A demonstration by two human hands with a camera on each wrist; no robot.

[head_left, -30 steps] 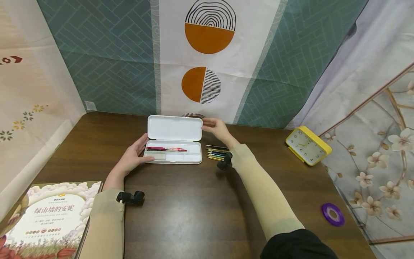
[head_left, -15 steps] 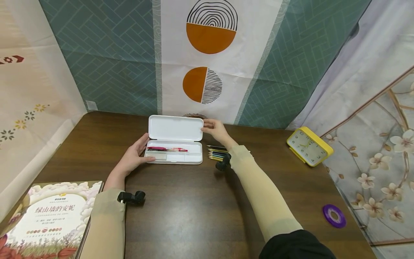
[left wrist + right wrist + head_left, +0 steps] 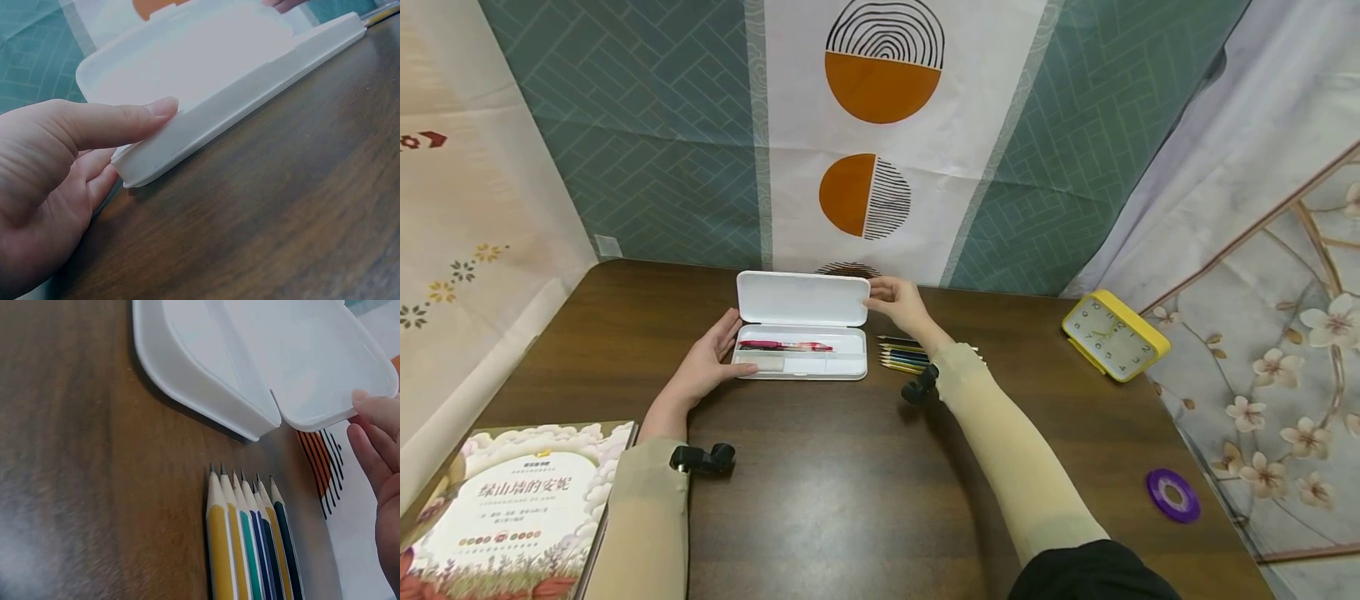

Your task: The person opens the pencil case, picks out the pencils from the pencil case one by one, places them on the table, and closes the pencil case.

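A white pencil case (image 3: pixel 842 367) lies open on the brown table, its lid (image 3: pixel 801 300) raised at the back. Inside are a pink-red pen (image 3: pixel 782 345) and a pale block (image 3: pixel 763 363). My left hand (image 3: pixel 706 360) grips the case's left end, thumb over the front rim (image 3: pixel 181 134) and fingers behind the end. My right hand (image 3: pixel 904 307) pinches the lid's right edge between thumb and fingers, as the right wrist view also shows. Several sharpened pencils (image 3: pixel 250 531) lie side by side just right of the case, partly under the right wrist in the head view.
A book (image 3: pixel 520 508) lies at the table's front left. On the right stand a yellow alarm clock (image 3: pixel 1112 335) and, nearer, a purple tape roll (image 3: pixel 1172 495) lying flat. A patterned cloth (image 3: pixel 865 196) hangs behind the table's back edge.
The lid has swung slightly up and forward with the right hand on its edge. The left hand keeps its grip on the case, and the pencils stay where they were.
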